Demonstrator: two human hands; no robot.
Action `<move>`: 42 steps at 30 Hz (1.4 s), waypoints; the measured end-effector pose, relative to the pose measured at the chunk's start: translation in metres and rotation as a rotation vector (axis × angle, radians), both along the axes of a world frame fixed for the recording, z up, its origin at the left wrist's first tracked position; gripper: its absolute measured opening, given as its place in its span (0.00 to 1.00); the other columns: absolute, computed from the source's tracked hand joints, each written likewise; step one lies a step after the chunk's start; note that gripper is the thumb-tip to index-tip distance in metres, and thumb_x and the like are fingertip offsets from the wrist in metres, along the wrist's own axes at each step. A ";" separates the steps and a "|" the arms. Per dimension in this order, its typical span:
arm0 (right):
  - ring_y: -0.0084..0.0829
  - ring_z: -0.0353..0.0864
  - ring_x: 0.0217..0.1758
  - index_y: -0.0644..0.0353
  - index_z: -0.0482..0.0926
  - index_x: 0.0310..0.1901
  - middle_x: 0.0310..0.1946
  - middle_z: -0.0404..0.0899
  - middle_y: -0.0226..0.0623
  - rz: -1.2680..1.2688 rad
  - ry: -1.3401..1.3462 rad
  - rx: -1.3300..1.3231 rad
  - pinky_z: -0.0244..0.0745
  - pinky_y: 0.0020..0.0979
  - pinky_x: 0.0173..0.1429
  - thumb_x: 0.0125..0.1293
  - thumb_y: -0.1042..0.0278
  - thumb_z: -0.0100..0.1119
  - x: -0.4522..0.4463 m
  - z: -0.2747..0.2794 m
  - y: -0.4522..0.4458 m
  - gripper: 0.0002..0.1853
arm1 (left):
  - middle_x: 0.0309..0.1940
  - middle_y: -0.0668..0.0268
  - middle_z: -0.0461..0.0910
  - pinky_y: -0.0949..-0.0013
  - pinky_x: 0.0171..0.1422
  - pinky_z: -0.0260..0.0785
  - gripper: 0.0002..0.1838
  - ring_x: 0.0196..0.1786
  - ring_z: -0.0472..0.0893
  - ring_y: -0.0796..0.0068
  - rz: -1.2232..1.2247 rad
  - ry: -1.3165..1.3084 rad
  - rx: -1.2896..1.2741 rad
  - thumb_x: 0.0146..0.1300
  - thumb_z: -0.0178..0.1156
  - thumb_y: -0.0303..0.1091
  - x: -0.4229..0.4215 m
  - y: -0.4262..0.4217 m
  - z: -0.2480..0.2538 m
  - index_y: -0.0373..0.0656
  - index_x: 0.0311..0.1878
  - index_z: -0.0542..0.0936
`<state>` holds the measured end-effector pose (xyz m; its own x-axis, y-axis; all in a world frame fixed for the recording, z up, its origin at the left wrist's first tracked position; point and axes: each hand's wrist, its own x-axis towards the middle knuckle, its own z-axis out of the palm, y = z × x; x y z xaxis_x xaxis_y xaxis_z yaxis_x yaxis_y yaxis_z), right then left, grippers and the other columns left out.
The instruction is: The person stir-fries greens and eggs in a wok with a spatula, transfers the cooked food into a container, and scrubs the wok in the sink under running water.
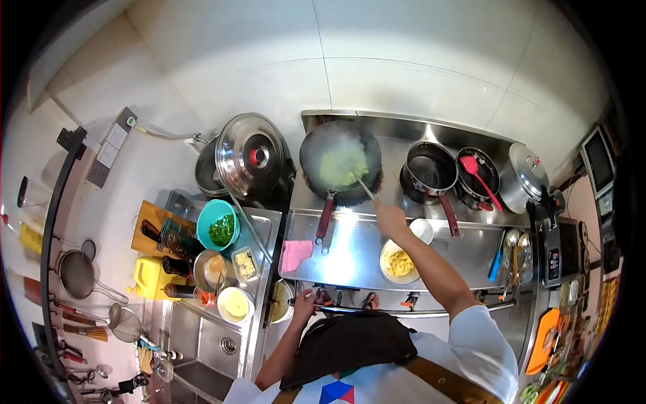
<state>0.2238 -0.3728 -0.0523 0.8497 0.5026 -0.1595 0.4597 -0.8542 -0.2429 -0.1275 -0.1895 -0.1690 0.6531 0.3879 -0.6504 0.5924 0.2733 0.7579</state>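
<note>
Steam rises from a wok [311, 158] on the left burner, with yellow-green food [343, 167] inside. My right hand [390, 219] is closed around a long-handled metal cooking utensil [364, 185]; its working end is hidden in the food and steam. The wok's dark red handle [326, 219] points towards me, with no hand on it. Low at the stove's front edge, my left hand [305, 304] has its fingers curled beside the control knobs [323, 295]; what they grip is unclear. Below my right forearm sits a white bowl of yellow scrambled egg [400, 262].
An empty-looking saucepan [431, 168], a pan with a red spatula [476, 178] and a pressure cooker [526, 176] stand right of the wok. A pink cloth [296, 255] lies on the counter's left. Further left are a teal bowl of chopped greens [221, 231] and a large lidded pot [250, 158].
</note>
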 end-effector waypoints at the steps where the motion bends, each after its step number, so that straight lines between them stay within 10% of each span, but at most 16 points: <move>1: 0.54 0.85 0.41 0.55 0.70 0.64 0.35 0.84 0.52 0.005 0.009 0.020 0.79 0.52 0.44 0.61 0.72 0.52 0.002 -0.002 -0.004 0.26 | 0.32 0.61 0.82 0.72 0.22 0.69 0.24 0.23 0.78 0.75 -0.026 0.017 -0.009 0.71 0.56 0.39 0.001 -0.002 -0.001 0.37 0.64 0.68; 9: 0.57 0.84 0.42 0.59 0.71 0.66 0.37 0.84 0.55 0.088 0.089 0.152 0.78 0.52 0.47 0.63 0.74 0.52 0.010 0.001 -0.044 0.27 | 0.33 0.61 0.82 0.71 0.22 0.71 0.23 0.23 0.78 0.74 -0.026 0.035 -0.001 0.73 0.55 0.40 -0.008 -0.021 -0.004 0.37 0.64 0.68; 15: 0.28 0.78 0.22 0.61 0.77 0.61 0.23 0.78 0.31 -0.121 0.516 0.953 0.72 0.32 0.26 0.71 0.65 0.56 0.000 0.024 -0.066 0.19 | 0.35 0.62 0.82 0.71 0.25 0.71 0.19 0.24 0.78 0.75 0.029 0.100 0.006 0.74 0.53 0.41 -0.019 -0.027 0.006 0.42 0.62 0.71; 16: 0.15 0.63 0.15 0.61 0.76 0.62 0.21 0.69 0.23 -0.269 0.700 1.015 0.58 0.22 0.17 0.74 0.64 0.54 -0.009 0.056 -0.068 0.19 | 0.35 0.62 0.82 0.71 0.25 0.71 0.19 0.24 0.78 0.75 0.033 0.108 0.006 0.75 0.53 0.42 -0.021 -0.028 0.008 0.42 0.62 0.71; 20: 0.14 0.61 0.13 0.64 0.71 0.65 0.22 0.69 0.24 -0.192 0.687 1.174 0.56 0.21 0.16 0.74 0.67 0.52 -0.014 0.085 -0.078 0.21 | 0.35 0.62 0.83 0.70 0.26 0.72 0.18 0.24 0.78 0.75 0.054 0.121 -0.017 0.75 0.53 0.43 -0.029 -0.026 0.004 0.43 0.61 0.72; 26: 0.13 0.66 0.22 0.62 0.66 0.69 0.24 0.70 0.25 -0.176 0.375 1.278 0.61 0.18 0.25 0.74 0.73 0.51 -0.035 0.109 -0.059 0.23 | 0.33 0.66 0.81 0.73 0.26 0.72 0.17 0.24 0.78 0.77 0.068 0.046 -0.037 0.75 0.51 0.43 -0.036 -0.008 0.004 0.43 0.57 0.78; 31: 0.36 0.75 0.27 0.59 0.68 0.69 0.27 0.77 0.42 -0.088 -0.300 0.883 0.73 0.31 0.37 0.71 0.71 0.53 -0.017 -0.031 -0.031 0.25 | 0.31 0.67 0.81 0.72 0.30 0.73 0.16 0.28 0.80 0.76 0.256 -0.067 -0.018 0.74 0.52 0.44 -0.039 0.032 -0.016 0.42 0.51 0.79; 35: 0.38 0.78 0.25 0.62 0.73 0.65 0.25 0.77 0.42 -0.034 -0.154 0.615 0.75 0.34 0.34 0.72 0.65 0.51 -0.037 -0.077 -0.051 0.22 | 0.33 0.61 0.81 0.65 0.34 0.77 0.16 0.32 0.82 0.70 0.615 -0.174 -0.087 0.71 0.55 0.43 -0.039 0.077 -0.020 0.38 0.47 0.77; 39: 0.23 0.66 0.11 0.60 0.74 0.61 0.19 0.70 0.32 -0.348 0.829 0.938 0.63 0.27 0.15 0.73 0.64 0.50 -0.076 0.017 -0.021 0.18 | 0.36 0.55 0.79 0.62 0.34 0.78 0.21 0.33 0.81 0.64 0.818 -0.313 -0.139 0.73 0.53 0.47 -0.030 0.137 -0.063 0.34 0.51 0.72; 40: 0.15 0.54 0.07 0.58 0.73 0.61 0.18 0.65 0.24 -0.311 0.870 0.981 0.48 0.20 0.09 0.74 0.63 0.50 -0.096 0.047 -0.002 0.18 | 0.37 0.54 0.79 0.62 0.33 0.79 0.22 0.33 0.82 0.63 0.877 -0.312 -0.152 0.74 0.52 0.48 -0.024 0.150 -0.062 0.34 0.52 0.70; 42: 0.16 0.56 0.08 0.58 0.73 0.62 0.18 0.66 0.25 -0.257 1.041 0.864 0.50 0.21 0.10 0.74 0.62 0.50 -0.116 0.071 0.014 0.18 | 0.39 0.52 0.78 0.60 0.33 0.80 0.24 0.34 0.82 0.60 0.991 -0.312 -0.181 0.75 0.51 0.49 -0.011 0.170 -0.066 0.32 0.53 0.67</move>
<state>0.1079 -0.3589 0.0183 0.6148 0.6152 -0.4935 -0.4062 -0.2893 -0.8668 -0.1383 -0.0191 -0.2351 0.2456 0.7536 -0.6097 -0.1714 0.6529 0.7378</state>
